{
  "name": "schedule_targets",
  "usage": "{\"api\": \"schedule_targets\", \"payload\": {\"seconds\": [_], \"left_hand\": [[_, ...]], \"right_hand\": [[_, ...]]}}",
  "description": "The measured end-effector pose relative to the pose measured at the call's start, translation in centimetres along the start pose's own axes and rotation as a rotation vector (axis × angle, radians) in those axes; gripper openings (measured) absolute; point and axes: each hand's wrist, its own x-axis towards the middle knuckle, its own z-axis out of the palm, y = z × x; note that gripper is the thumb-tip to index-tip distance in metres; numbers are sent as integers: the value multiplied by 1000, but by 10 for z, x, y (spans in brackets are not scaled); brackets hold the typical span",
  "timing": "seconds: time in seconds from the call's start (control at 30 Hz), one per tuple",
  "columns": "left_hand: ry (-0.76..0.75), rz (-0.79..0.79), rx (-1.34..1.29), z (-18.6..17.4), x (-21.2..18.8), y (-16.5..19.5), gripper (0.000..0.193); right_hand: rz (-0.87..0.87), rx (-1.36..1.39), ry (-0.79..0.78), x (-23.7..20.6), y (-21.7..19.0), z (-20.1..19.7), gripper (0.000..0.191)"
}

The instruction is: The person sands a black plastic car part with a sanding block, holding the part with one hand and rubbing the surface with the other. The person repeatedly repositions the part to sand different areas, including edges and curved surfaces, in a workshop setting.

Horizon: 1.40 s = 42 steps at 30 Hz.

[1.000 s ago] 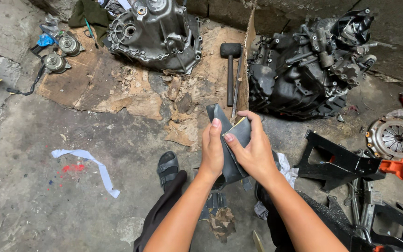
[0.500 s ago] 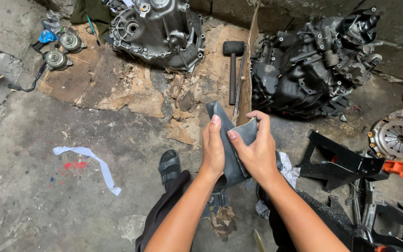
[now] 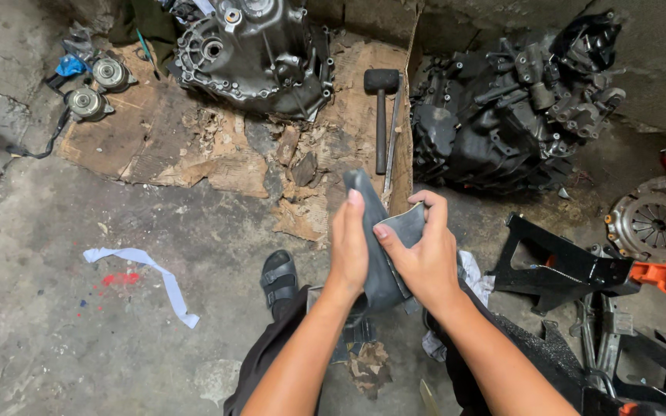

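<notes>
Both hands are engaged on a dark grey flexible rubber piece [image 3: 383, 239] held at the centre of view, above the person's lap and clear of the concrete floor [image 3: 63, 362]. The left hand [image 3: 348, 250] lies flat against its left face, fingers extended upward, pressing rather than clenching; the right hand [image 3: 422, 254] has its grip closed on the right edge, thumb over the folded rim. Judged step: folding or working the piece between the palms. Any further handling calls for steady counter-pressure from the left palm. At 12 o'clock a black mallet [image 3: 380, 115] lies on torn cardboard [image 3: 194, 154]; a gearbox housing [image 3: 252, 46] sits at 11 o'clock, a dark gearbox [image 3: 502, 115] at 1 o'clock.
</notes>
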Motion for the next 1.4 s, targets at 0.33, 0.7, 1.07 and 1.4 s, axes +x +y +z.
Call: {"api": "schedule_targets", "payload": {"seconds": [0.33, 0.7, 1.07, 1.4], "left_hand": [[-56, -42, -40, 11, -7, -7, 52], [29, -36, -14, 9, -6, 2, 50], [56, -63, -140, 4, 0, 2, 46], [-17, -79, -26, 14, -12, -13, 53]], "right_hand": [[13, -53, 34, 5, 4, -7, 65], [37, -37, -10, 0, 6, -5, 67], [22, -46, -3, -4, 2, -1, 65], [24, -58, 48, 1, 5, -12, 66]]}}
